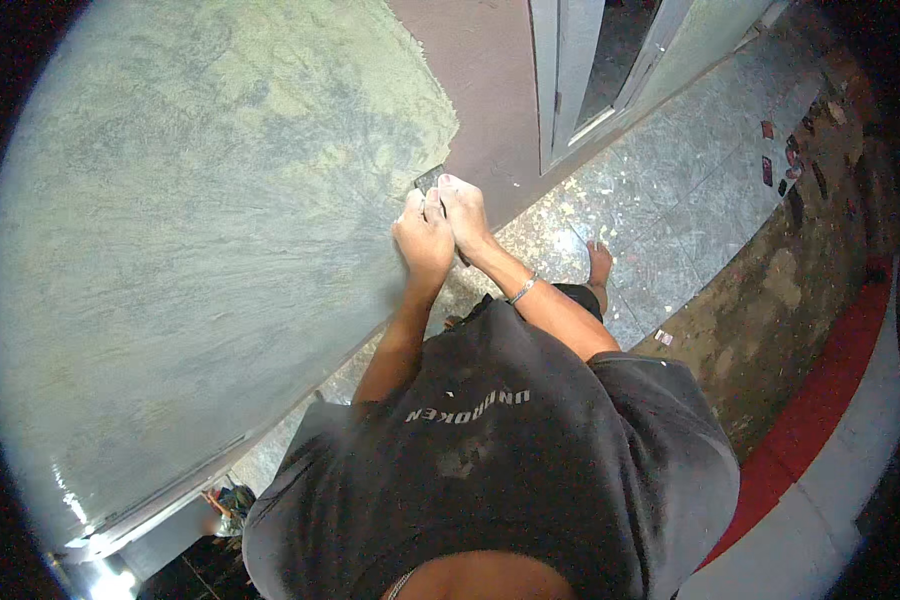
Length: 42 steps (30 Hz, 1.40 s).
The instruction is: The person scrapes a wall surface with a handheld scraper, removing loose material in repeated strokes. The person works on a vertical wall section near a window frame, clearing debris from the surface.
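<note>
Both of my hands grip one flat hand scraper, held against a painted wall. Its dark blade point(429, 178) touches the wall at the ragged edge between a pale green-grey area point(217, 225) and a mauve-brown area point(495, 97). My left hand point(424, 234) is closed around the scraper on the left. Pressed close beside it, my right hand point(465, 211) also holds the tool, with its thumb near the blade. A short dark end of the scraper shows below the hands; the fingers hide most of the handle.
Pale flakes point(562, 210) litter the tiled floor point(690, 217) below the wall. A door frame point(551, 82) stands ahead to the right. My bare foot point(600, 262) rests on the tiles. Beyond their edge lies brown ground point(780, 300) with small debris. A bright lamp point(112, 585) shines at lower left.
</note>
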Motion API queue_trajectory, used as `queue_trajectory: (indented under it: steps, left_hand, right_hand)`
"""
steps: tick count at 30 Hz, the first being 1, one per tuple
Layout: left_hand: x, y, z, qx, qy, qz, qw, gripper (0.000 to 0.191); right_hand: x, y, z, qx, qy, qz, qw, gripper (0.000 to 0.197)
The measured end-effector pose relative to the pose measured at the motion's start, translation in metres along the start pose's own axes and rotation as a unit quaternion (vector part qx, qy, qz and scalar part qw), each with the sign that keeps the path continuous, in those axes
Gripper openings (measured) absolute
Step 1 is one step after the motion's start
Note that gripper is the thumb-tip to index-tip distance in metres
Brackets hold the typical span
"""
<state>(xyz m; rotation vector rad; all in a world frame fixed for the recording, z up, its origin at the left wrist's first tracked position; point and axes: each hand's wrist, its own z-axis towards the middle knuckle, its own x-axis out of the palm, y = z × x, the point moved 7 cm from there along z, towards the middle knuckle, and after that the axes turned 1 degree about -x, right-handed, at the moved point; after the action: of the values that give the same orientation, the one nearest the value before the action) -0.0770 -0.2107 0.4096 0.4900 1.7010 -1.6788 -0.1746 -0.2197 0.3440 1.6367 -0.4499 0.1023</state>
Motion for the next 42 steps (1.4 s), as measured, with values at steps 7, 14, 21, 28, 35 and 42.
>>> queue_trajectory:
  steps: [7, 14, 21, 28, 35, 42]
  left_hand:
    - [0.001, -0.026, 0.002, 0.097, -0.029, -0.013, 0.995, 0.031]
    - [-0.004, -0.034, -0.002, 0.146, -0.029, -0.055, 0.987, 0.028]
    - [0.004, -0.045, -0.002, 0.211, -0.022, -0.076, 0.974, 0.026]
    - [0.006, -0.036, 0.0, 0.139, -0.028, -0.074, 0.987, 0.031]
    - [0.017, -0.021, 0.005, 0.131, -0.04, -0.076, 0.988, 0.027]
    - [0.013, -0.025, 0.0, 0.194, -0.076, -0.082, 0.975, 0.025]
  right_hand:
    - [-0.008, 0.018, 0.004, -0.079, -0.017, -0.015, 0.997, 0.037]
    - [-0.011, 0.031, 0.004, -0.186, -0.032, -0.074, 0.979, 0.037]
    - [-0.024, 0.031, 0.014, -0.175, -0.062, -0.051, 0.981, 0.035]
    - [-0.025, 0.021, 0.018, -0.104, -0.042, -0.088, 0.99, 0.035]
    - [-0.018, 0.002, 0.022, -0.023, 0.033, -0.104, 0.994, 0.038]
    - [-0.024, 0.012, 0.021, -0.115, -0.013, -0.102, 0.988, 0.039]
